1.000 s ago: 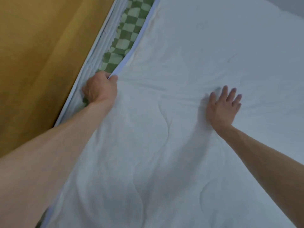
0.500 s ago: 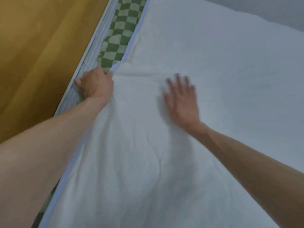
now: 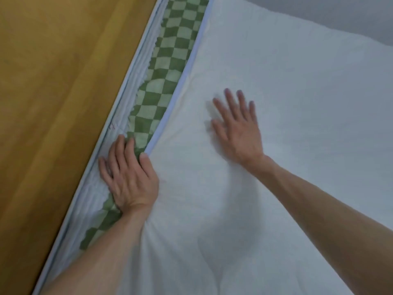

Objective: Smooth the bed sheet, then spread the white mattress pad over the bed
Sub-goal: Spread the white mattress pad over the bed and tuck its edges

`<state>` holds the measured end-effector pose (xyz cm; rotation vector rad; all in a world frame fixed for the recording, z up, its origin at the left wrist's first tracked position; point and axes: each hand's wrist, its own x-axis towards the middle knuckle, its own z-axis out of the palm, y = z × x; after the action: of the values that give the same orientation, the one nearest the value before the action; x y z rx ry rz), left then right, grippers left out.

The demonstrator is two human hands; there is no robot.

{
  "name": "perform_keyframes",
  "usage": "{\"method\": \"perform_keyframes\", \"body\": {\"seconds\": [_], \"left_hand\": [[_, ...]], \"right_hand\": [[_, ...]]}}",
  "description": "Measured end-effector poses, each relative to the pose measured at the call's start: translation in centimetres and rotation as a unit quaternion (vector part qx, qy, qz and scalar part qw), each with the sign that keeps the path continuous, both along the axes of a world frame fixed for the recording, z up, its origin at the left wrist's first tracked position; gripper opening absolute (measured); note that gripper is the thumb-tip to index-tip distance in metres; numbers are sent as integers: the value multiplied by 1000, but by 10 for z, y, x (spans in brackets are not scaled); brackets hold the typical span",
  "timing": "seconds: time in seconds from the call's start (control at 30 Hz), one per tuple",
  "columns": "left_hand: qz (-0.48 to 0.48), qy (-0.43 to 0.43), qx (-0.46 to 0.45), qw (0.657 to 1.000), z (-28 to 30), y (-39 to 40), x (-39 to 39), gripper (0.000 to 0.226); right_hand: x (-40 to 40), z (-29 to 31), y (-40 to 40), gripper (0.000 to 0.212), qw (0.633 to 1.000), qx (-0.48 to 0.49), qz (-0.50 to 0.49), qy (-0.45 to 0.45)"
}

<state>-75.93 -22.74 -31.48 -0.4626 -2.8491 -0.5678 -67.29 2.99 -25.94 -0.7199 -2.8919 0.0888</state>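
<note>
The white mattress pad, with pale blue trim, covers most of the bed. Along its left edge a strip of the green checkered bed sheet shows. My left hand lies flat at that edge, its fingers stretched over the sheet and the mattress side and its thumb on the pad's trim. My right hand presses flat on the pad with fingers spread, a little to the right of the trim; it is blurred. Soft folds run through the pad between my arms.
A yellow-brown wooden panel runs close along the bed's left side. The white mattress side stands between the panel and the checkered sheet. A grey wall shows at the top right.
My right hand has slid left across the pad toward its trimmed edge. My left hand, curled at the pad's edge before, now lies with fingers stretched out flat.
</note>
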Motion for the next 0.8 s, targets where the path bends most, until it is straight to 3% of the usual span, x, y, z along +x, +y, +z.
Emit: {"method": "perform_keyframes", "body": {"seconds": [0.03, 0.1, 0.13, 0.17, 0.23, 0.3, 0.4, 0.47, 0.53, 0.6, 0.73, 0.8], "left_hand": [[-1, -7, 0, 1000, -3, 0, -1, 45], [-1, -16, -8, 1000, -9, 0, -2, 48], [2, -16, -19, 1000, -11, 0, -2, 49], [5, -18, -27, 999, -13, -1, -3, 51], [4, -20, -39, 999, -12, -1, -2, 53], [3, -16, -53, 998, -9, 1, -1, 55], [5, -16, -55, 998, -8, 1, -1, 58], [4, -14, -57, 998, -9, 0, -1, 60], [3, -15, -59, 998, -8, -1, -1, 60], [4, -20, -62, 998, -8, 0, -1, 61], [5, -18, -57, 998, -9, 1, -1, 60], [6, -18, -55, 998, -9, 0, -1, 60]], "right_hand": [[-2, 2, 33, 61, 986, -27, -167, -1], [-15, 3, 75, 71, 892, -113, -438, -23], [-29, 1, 77, 76, 864, -139, -483, -35], [-48, -3, 70, 80, 867, -148, -474, -43], [-90, -9, 42, 84, 925, -137, -349, -59], [-130, -8, 9, 83, 977, -127, -145, -88], [-156, 3, -13, 72, 974, -130, 139, -124], [-151, 9, 4, 61, 973, -113, 181, -90], [-137, 13, 37, 54, 986, -86, 131, -59], [-126, 18, 66, 50, 988, -48, 121, -85], [-158, 37, 65, 43, 951, 35, 271, -144], [-178, 46, 62, 36, 940, 39, 293, -169]]}}
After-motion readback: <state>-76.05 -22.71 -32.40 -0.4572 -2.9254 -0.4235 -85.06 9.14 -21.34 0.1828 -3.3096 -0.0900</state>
